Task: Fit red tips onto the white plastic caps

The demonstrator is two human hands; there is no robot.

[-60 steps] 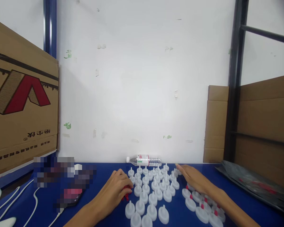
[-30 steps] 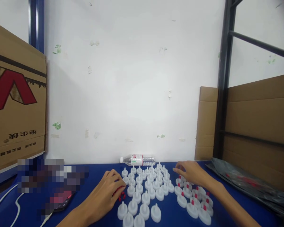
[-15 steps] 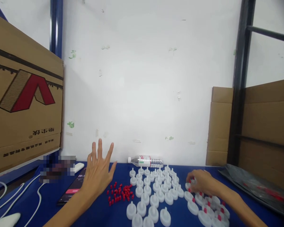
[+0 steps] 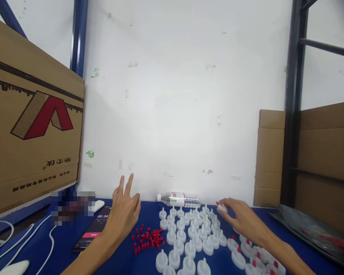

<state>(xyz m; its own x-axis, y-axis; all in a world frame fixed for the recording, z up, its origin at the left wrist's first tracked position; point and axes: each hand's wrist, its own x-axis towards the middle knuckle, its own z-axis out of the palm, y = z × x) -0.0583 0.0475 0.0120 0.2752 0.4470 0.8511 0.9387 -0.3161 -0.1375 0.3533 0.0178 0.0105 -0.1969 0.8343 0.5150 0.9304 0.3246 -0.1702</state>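
Note:
My left hand (image 4: 124, 214) is raised over the left side of the blue table, beside the phone (image 4: 96, 229). Two of its fingers stretch upward, while the index finger bends near the thumb; nothing shows in it. Just right of that hand lies a loose pile of small red caps (image 4: 151, 238). My right hand (image 4: 236, 215) pinches a white nozzle lid with a red tip (image 4: 222, 207) between thumb and fingers, lifted above the table. Below the right forearm stands a group of white lids with red caps on their spouts (image 4: 237, 258). Many uncapped white lids (image 4: 190, 248) fill the middle.
A plastic bottle (image 4: 179, 199) lies along the wall behind the lids. White cables (image 4: 50, 238) run across the left side. A large cardboard box (image 4: 37, 126) stands left; cardboard (image 4: 269, 156) and a grey plastic bag (image 4: 312, 229) are at right.
My right hand has moved up and left from the capped group, bringing a red-tipped lid with it. My left hand's spread fingers have drawn in, the index bending toward the thumb. The view has shifted slightly.

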